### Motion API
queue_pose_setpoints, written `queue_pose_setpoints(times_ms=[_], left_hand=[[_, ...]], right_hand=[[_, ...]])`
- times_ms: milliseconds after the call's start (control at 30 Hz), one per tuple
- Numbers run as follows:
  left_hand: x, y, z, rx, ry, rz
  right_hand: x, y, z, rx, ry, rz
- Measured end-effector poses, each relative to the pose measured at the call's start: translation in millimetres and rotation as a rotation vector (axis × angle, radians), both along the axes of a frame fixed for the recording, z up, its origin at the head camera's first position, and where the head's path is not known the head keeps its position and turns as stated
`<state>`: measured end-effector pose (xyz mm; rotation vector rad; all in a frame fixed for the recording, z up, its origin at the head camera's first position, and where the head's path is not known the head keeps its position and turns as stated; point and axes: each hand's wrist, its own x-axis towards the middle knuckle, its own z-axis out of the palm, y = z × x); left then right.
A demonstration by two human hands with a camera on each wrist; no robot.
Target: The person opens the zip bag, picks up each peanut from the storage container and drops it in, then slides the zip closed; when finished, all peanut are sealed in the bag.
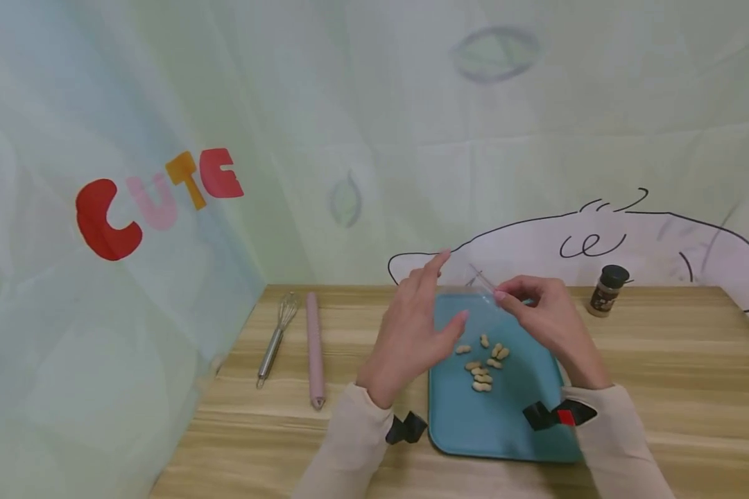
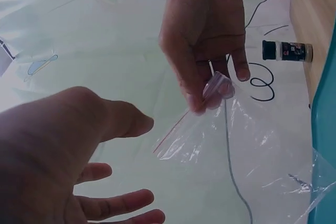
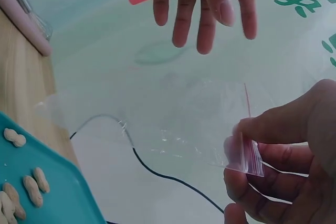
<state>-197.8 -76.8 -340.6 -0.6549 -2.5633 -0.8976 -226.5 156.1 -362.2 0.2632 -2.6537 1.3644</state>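
Observation:
My right hand [image 1: 546,312] pinches a clear zip-lock bag [image 3: 184,124] by one end of its red-striped top edge. The bag hangs thin and flat from the thumb and fingers, as the left wrist view also shows. My left hand [image 1: 412,326] is beside it, fingers spread and apart from the bag [image 2: 273,145]. Below both hands lies a blue tray [image 1: 499,430] with several unshelled peanuts [image 1: 482,378] scattered near its middle. Some of those peanuts [image 3: 32,190] also appear at the corner of the right wrist view.
A whisk [image 1: 278,339] and a pink rolling pin [image 1: 315,350] lie on the wooden table [image 1: 243,430] left of the tray. A dark-capped spice jar [image 1: 607,291] stands at the back right. A printed cloth [image 1: 349,138] hangs behind the table.

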Motion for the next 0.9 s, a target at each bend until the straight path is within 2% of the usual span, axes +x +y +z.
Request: queue_pose_setpoints(times_ms=[133, 233, 367, 600, 900], left_hand=[[2.3, 8.6, -1.3, 0.041, 0.021, 0.042], [2.8, 12.9, -2.9, 0.074, 0.018, 0.049], [2.3, 17.7, -6.3, 0.109, -0.009, 0.036], [1.9, 23.5, -11.0, 0.126, -0.069, 0.025], [1.8, 25.1, -13.4, 0.16, -0.075, -0.004]], right_hand=[[0.3, 2.7, 1.8, 0.006, 0.018, 0.003], [0.4, 3.7, 3.0, 0.002, 0.036, 0.015], [3.0, 4.7, 6.1, -0.008, 0.04, 0.033], [7.6, 2.5, 9.7, -0.003, -0.011, 0.101], [9.5, -7.2, 8.9, -0.018, 0.02, 0.175]])
